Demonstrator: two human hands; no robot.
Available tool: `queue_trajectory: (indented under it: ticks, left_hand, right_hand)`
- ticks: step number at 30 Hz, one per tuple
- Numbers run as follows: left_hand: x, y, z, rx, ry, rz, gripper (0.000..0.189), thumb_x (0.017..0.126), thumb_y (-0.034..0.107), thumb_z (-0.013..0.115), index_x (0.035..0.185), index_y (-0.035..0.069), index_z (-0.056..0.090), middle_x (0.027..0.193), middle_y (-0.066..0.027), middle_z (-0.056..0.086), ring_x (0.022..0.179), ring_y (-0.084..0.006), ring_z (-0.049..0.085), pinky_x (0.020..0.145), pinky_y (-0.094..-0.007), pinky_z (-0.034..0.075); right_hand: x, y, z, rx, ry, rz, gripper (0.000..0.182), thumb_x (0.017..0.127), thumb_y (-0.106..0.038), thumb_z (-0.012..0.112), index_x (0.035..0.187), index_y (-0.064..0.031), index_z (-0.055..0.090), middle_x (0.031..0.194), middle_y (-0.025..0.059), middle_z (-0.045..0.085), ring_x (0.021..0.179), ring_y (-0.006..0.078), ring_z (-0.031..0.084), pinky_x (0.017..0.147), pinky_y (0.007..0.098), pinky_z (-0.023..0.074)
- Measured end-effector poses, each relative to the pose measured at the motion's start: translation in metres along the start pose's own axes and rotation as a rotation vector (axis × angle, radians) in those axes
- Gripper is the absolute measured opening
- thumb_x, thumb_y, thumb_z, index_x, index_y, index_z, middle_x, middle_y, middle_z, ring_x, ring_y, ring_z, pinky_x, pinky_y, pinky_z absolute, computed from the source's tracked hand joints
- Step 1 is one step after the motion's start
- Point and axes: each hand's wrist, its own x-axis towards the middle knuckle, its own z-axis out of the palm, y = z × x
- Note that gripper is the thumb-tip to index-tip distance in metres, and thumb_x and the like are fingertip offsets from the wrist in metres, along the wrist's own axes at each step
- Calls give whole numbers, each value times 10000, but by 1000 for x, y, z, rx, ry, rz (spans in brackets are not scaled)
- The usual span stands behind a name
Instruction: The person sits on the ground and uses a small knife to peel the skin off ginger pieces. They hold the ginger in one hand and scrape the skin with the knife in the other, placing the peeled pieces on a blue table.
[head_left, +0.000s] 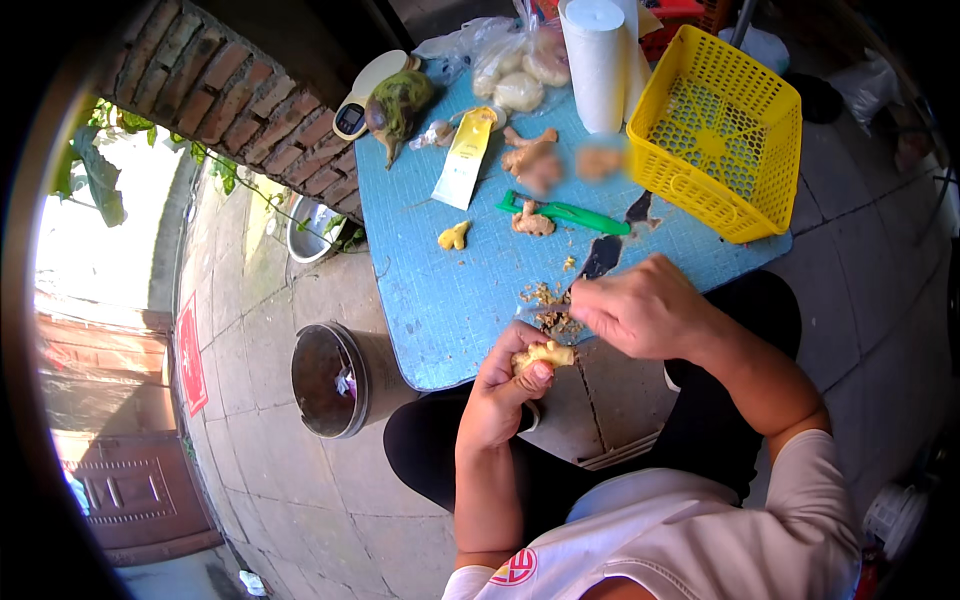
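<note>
My left hand (506, 382) holds a pale, mostly peeled piece of ginger root (544, 355) over the near edge of the blue table (427, 315). Just above it, my right hand (637, 307) grips a thin tool (541, 309) that points left; motion blur hides whether it is a knife or a spoon. Ginger peelings (555, 291) are scattered beneath the tool. Farther back lies a green-handled peeler (581, 216), across an unpeeled ginger piece (534, 223). A small peeled yellow ginger piece (454, 235) rests to the left. More unpeeled ginger (525, 154) sits behind the peeler.
A yellow plastic basket (712, 142) stands at the table's right, beside paper towel rolls (594, 67). At the back are a bag of round, pale items (517, 75), a squeezed tube (466, 157), a green-brown vegetable (397, 105) and a scale (350, 120). A bucket (330, 382) stands left.
</note>
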Motion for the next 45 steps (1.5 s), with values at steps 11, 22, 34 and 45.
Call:
queue_trajectory:
  ticks: [11, 22, 34, 45]
  left_hand:
    - [-4, -1, -8, -182, -34, -36, 310, 971, 265, 731, 1098, 57, 540, 852, -4, 579, 590, -45, 320, 518, -225, 218]
    - [-2, 0, -5, -179, -32, -31, 263, 981, 238, 722, 1069, 64, 545, 840, 29, 563, 589, -33, 325, 514, -220, 204]
    - [-2, 0, -5, -251, 23, -60, 323, 952, 261, 749, 1061, 33, 548, 764, 30, 483, 547, -51, 305, 496, -234, 207]
    - [-2, -4, -10, -307, -23, -42, 233, 993, 220, 690, 1116, 65, 567, 816, 34, 524, 560, -32, 302, 489, -220, 203]
  right_hand:
    - [-1, -3, -2, 84, 11, -45, 210, 941, -219, 680, 831, -95, 550, 669, 117, 631, 628, 385, 652, 552, 468, 509]
    - [-1, -9, 9, 134, -54, -180, 139, 877, -133, 670, 895, -65, 549, 741, 106, 604, 699, 347, 664, 596, 437, 519]
    - [-1, -9, 3, 36, -9, -164, 115, 912, -175, 634, 883, -91, 562, 770, 86, 635, 718, 317, 680, 596, 428, 514]
    - [0, 5, 16, -91, -52, 126, 169, 1002, -207, 592, 912, -72, 543, 726, 163, 655, 699, 421, 662, 570, 482, 503]
